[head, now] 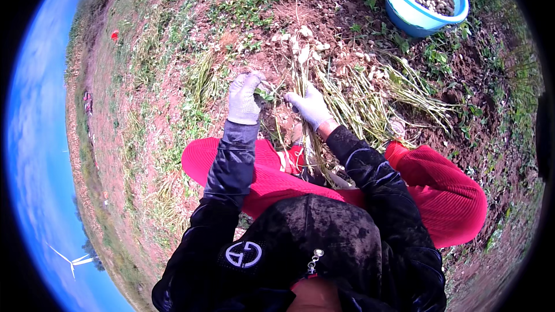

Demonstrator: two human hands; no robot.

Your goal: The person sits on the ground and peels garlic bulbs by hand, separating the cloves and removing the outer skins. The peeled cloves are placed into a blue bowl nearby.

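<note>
My left hand (245, 99), in a whitish knit glove, is closed at the left, with a small leafy green sprig (264, 94) at its fingertips; whether it grips the sprig I cannot tell. My right hand (311, 106), gloved alike, is closed around the stems of a bunch of pulled peanut plants (299, 71). Pale peanut pods (304, 55) hang at the far end of that bunch, pointing away from me. To the right of this hand, more dried peanut stalks (364, 108) lie in a loose heap on the soil.
A blue plastic bucket (394, 8) of unshelled peanuts stands at the upper right. Loose pods (364, 56) lie on the reddish soil. Another pile of stalks (206, 80) rests left of my hands. My bent legs in red trousers (446, 199) frame the near ground.
</note>
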